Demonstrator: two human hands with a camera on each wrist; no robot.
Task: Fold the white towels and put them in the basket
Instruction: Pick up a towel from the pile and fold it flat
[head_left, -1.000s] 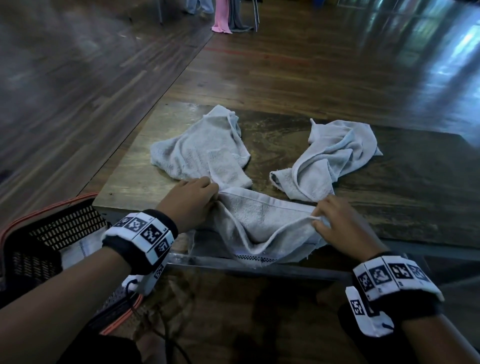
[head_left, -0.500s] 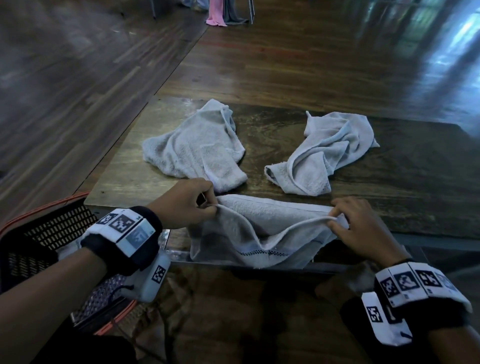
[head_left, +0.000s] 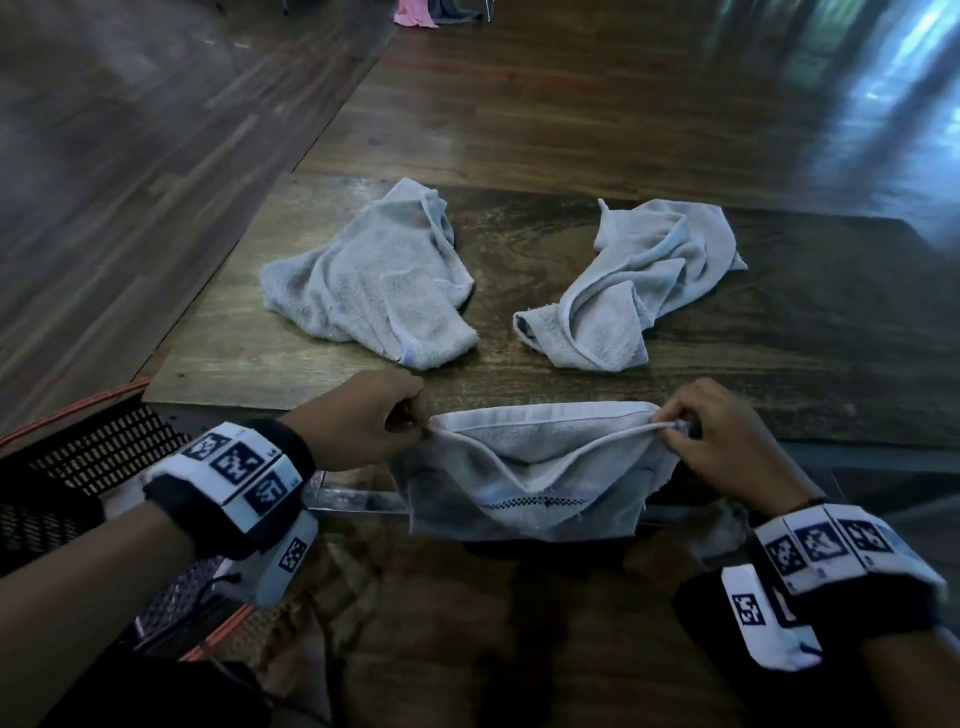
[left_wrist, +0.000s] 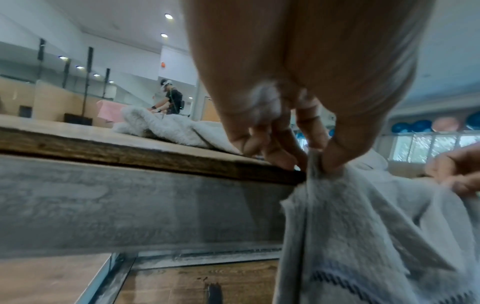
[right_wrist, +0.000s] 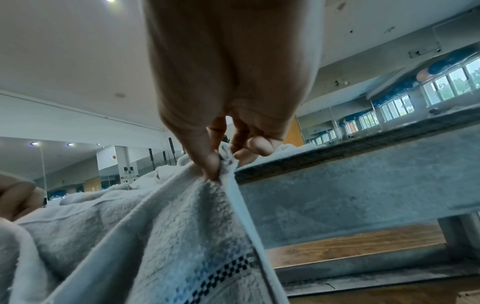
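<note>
Both your forearms reach forward, wrists level, each strapped with a marker-printed band. Your left hand (head_left: 363, 421) is knuckles-up, thumb and forefinger pinched tight, remaining fingers (left_wrist: 262, 142) curled under. Your right hand (head_left: 722, 441) mirrors it, thumb pinching against what looks like the forefinger; other fingers (right_wrist: 259, 146) tucked in. Hands sit well apart, roughly level.

Left hand (left_wrist: 298, 86) pinches the towel (left_wrist: 363, 236) corner (checked band below) beside the table (left_wrist: 130, 156).
</note>
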